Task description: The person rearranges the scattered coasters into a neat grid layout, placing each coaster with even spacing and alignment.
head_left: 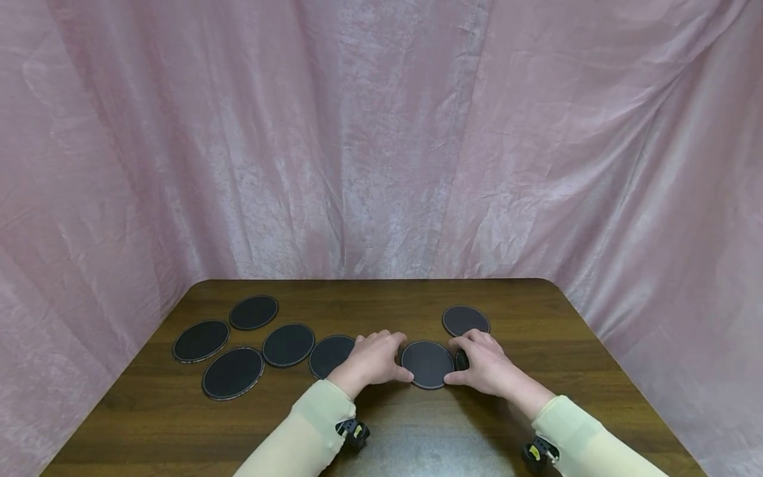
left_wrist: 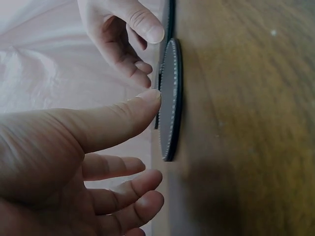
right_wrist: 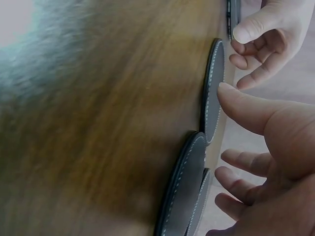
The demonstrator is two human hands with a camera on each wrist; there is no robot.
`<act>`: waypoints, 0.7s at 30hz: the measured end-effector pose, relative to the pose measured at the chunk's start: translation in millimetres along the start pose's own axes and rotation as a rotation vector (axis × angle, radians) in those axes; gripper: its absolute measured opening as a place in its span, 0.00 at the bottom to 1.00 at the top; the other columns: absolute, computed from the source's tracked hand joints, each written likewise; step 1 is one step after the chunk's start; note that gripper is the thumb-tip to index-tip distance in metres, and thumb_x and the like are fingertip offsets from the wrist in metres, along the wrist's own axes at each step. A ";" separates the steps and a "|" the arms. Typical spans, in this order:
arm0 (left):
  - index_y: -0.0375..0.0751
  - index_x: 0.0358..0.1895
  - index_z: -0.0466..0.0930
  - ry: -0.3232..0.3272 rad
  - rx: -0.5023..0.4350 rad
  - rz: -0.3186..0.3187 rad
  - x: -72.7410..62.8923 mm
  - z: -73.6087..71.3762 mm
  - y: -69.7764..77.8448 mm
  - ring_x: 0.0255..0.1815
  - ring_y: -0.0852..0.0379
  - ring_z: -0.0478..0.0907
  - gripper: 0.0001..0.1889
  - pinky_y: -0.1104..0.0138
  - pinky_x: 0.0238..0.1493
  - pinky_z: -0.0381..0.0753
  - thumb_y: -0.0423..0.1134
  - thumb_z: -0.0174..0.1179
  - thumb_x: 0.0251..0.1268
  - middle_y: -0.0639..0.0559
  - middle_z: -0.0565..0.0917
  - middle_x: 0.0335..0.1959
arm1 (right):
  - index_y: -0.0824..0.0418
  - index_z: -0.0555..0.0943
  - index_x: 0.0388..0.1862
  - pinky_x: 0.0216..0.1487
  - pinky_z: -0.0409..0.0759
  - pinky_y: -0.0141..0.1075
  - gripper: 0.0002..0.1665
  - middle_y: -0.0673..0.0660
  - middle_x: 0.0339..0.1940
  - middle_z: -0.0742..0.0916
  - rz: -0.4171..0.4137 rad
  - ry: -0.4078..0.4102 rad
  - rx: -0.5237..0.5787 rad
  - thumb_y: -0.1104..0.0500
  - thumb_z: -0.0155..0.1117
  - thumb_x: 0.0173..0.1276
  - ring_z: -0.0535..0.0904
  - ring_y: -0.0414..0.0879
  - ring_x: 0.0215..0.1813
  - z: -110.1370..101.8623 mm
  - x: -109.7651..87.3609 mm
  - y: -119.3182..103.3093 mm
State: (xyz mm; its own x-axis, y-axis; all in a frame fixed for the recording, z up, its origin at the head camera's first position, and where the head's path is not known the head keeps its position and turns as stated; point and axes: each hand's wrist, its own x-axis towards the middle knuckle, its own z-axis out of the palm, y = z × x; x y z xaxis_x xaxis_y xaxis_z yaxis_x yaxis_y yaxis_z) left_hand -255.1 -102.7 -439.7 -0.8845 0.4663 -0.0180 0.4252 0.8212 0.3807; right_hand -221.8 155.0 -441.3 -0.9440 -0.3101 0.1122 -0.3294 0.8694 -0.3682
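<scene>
Center coaster [head_left: 427, 364] lies flat on tabletop [head_left: 143, 417], btwn L hand [head_left: 372, 358] and R hand [head_left: 485, 364]. Both hands wide, fingers loosely bent, nothing gripped; can't tell if thumbs touch rim. Nbr coaster [head_left: 461, 360] just beside, partly hidden by R hand. Risk: uneven push prob. slides center one into nbr; thin edge could let fingertips slip, esp. w/ shallow pinch.

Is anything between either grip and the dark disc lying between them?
Nothing visible between the left grip and the middle disc. A neighboring disc, partly hidden beneath the right grip, sits just right of it and may crowd that side.
</scene>
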 end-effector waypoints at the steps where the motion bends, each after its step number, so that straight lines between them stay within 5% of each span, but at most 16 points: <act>1: 0.42 0.74 0.81 0.004 0.002 -0.002 -0.5 -1.0 -0.7 0.55 0.47 0.82 0.40 0.44 0.61 0.73 0.54 0.84 0.61 0.50 0.85 0.50 | 0.65 0.86 0.65 0.69 0.74 0.63 0.41 0.61 0.56 0.83 -0.004 0.005 0.003 0.47 0.91 0.58 0.78 0.63 0.64 -0.4 0.9 -0.8; 11: 0.41 0.80 0.76 0.038 -0.032 -0.004 -14.2 -18.2 -18.5 0.78 0.37 0.72 0.43 0.35 0.74 0.67 0.56 0.80 0.67 0.39 0.76 0.77 | 0.68 0.76 0.78 0.81 0.57 0.70 0.51 0.69 0.76 0.78 -0.047 -0.012 0.040 0.45 0.86 0.66 0.66 0.71 0.81 3.1 16.0 -19.7; 21: 0.38 0.82 0.72 0.101 -0.024 -0.068 -36.7 -28.4 -51.2 0.88 0.31 0.54 0.42 0.31 0.80 0.55 0.57 0.74 0.74 0.36 0.63 0.87 | 0.67 0.71 0.84 0.81 0.52 0.73 0.56 0.68 0.83 0.73 -0.083 -0.033 0.067 0.43 0.85 0.66 0.59 0.69 0.87 19.6 31.0 -43.0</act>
State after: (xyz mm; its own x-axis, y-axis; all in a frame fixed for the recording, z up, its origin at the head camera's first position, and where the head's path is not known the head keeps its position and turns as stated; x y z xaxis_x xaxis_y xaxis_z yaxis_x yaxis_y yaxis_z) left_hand -249.9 -171.2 -432.2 -0.9265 0.3733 0.0485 0.3599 0.8409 0.4042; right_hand -236.6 100.5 -440.1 -0.9120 -0.3937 0.1151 -0.4039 0.8128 -0.4198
